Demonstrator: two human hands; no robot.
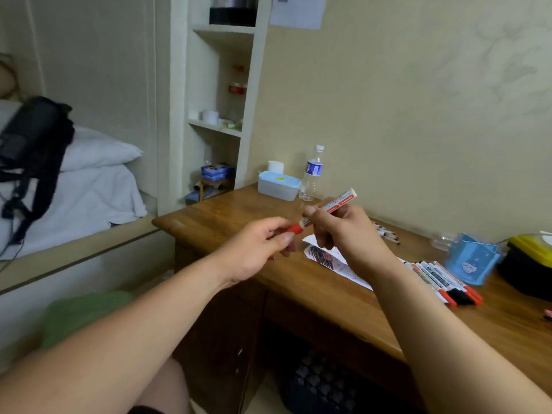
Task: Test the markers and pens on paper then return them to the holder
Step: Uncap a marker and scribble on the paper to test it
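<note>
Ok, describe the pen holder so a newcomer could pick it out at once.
Look at the wooden desk and follow it to its right end. There, between the row of markers lying flat and a yellow and black box, stands the pen holder: an open-topped light blue box with a small cartoon face on its front.

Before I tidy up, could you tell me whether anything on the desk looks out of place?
Nothing looks spilled or damaged. The markers lie loose in a row on the desk beside the holder, not in it, and a few pens lie apart near the wall. The holder seems tilted, perhaps only lens distortion.
</note>
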